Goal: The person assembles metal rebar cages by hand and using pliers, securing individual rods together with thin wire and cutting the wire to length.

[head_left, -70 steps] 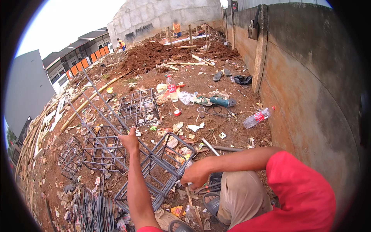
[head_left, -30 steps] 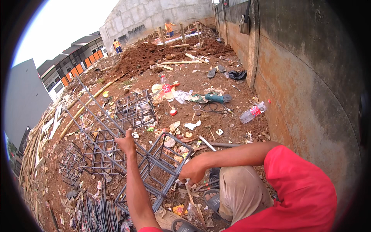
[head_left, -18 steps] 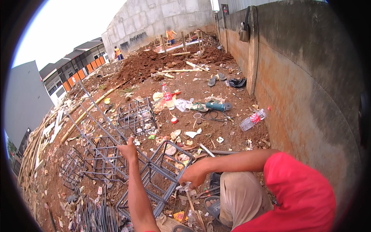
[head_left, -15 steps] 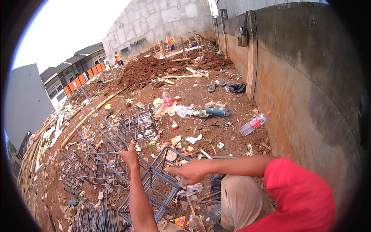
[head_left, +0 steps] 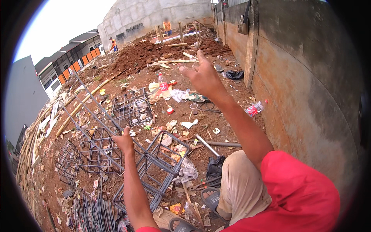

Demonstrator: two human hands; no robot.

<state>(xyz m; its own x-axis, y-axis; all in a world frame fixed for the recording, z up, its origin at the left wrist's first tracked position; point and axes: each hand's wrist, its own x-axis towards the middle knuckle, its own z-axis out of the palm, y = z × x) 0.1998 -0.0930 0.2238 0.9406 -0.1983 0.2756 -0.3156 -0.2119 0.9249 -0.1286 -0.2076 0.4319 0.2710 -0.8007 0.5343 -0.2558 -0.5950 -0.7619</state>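
Observation:
A rebar cage [head_left: 156, 191] of dark steel bars with square stirrups leans up from the ground before me, its long bars reaching far left. My left hand [head_left: 124, 142] is closed around one of those bars near the middle. My right hand [head_left: 205, 79] is raised ahead, away from the cage, with index finger and thumb stretched out and the other fingers partly curled. No object shows in it. Close to the cage's upper end stirrup lies crumpled clear plastic [head_left: 187, 170]. Below my left arm is a pile of thin steel rods [head_left: 94, 208].
More rebar cages [head_left: 101, 154] stand to the left. A standing bottle [head_left: 164, 87], a cup [head_left: 194, 108] and a lying bottle [head_left: 255, 109] are ahead among litter. A concrete wall [head_left: 301, 89] runs along the right. Two people [head_left: 167, 27] work far off near dug soil [head_left: 135, 58].
My right hand has left the cage's end and swung up and forward, now covering where the angle grinder lay. My left hand keeps its hold; the view has shifted slightly.

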